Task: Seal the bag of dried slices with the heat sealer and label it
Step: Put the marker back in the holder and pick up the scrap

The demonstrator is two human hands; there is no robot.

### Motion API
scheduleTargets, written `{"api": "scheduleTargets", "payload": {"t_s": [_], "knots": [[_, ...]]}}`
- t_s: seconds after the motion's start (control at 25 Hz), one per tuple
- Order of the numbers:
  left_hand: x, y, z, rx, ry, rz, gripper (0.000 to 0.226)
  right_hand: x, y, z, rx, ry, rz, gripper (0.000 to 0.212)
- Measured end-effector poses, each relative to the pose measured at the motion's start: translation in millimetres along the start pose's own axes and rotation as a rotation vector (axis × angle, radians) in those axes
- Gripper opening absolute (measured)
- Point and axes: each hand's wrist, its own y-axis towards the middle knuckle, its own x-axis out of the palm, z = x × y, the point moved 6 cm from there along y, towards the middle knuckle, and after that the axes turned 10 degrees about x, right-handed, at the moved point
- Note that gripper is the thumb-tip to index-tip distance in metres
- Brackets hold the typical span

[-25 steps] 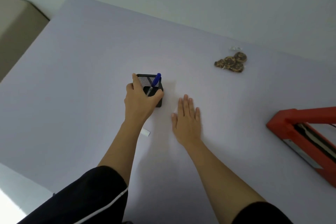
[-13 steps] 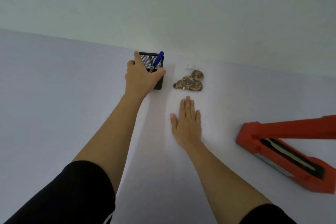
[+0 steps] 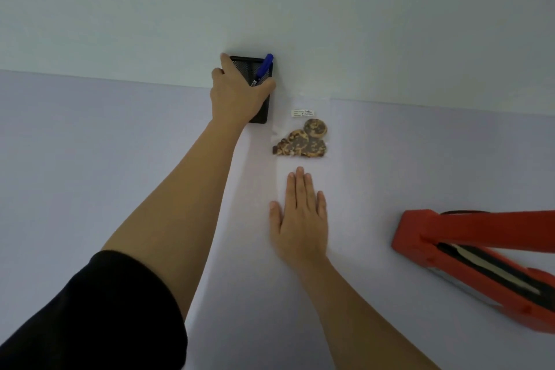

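Left fingers (image 3: pixel 226 62) round mesh cup (image 3: pixel 260 112), right fingers (image 3: pixel 300 186) flat on lilac table (image 3: pixel 90 159) by wall (image 3: pixel 390 24)

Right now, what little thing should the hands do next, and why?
Probably the left hand should let go of the pen cup: it stands by the wall with the pen inside, and the bag beside it already carries a label.

The pen holder (image 3: pixel 263 112) stands at the far edge of the tabletop (image 3: pixel 90 159), with the pen (image 3: pixel 264 67) inside it; my left grip (image 3: pixel 237 96) holds it from the near side. Just right of it lies the bag of dried slices (image 3: pixel 300 141), the label (image 3: pixel 303 112) on its far part. My right grip (image 3: pixel 300 225) lies flat before the bag, not touching it. The heat sealer (image 3: pixel 480 258) lies well to the right.
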Motion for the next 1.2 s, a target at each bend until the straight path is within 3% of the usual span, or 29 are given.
{"api": "scheduleTargets", "payload": {"t_s": [0.08, 0.16, 0.36, 0.56, 0.68, 0.84, 1.2], "knots": [[-4.0, -8.2, -2.0, -0.004, -0.015, 0.003, 0.104, 1.0, 2.3, 0.8, 0.014, -0.028, -0.009, 0.063], [-15.5, -26.0, -6.4, -0.008, -0.027, 0.011, 0.101, 0.5, 4.7, 0.3, 0.023, -0.062, -0.038, 0.064], [-43.4, -127.9, -56.4, 0.005, 0.019, 0.015, 0.065, 0.3, -24.8, -21.0, -0.102, -0.059, -0.144, 0.06], [-95.9, -268.7, -137.9, -0.073, 0.159, 0.025, 0.033, 17.8, -141.4, -59.5, -0.218, -0.009, -0.14, 0.062], [-125.7, -335.0, -170.3, -0.145, 0.143, 0.06, 0.027, 33.4, -207.4, -66.1, -0.245, -0.003, -0.151, 0.059], [-108.9, -358.7, -179.5, -0.098, 0.096, -0.18, 0.034, 42.9, -215.2, -64.1, -0.238, -0.049, -0.125, 0.06], [-97.0, -355.0, -187.3, -0.13, 0.145, -0.165, 0.015, 47.8, -220.0, -65.6, -0.232, -0.098, -0.101, 0.061]]}}
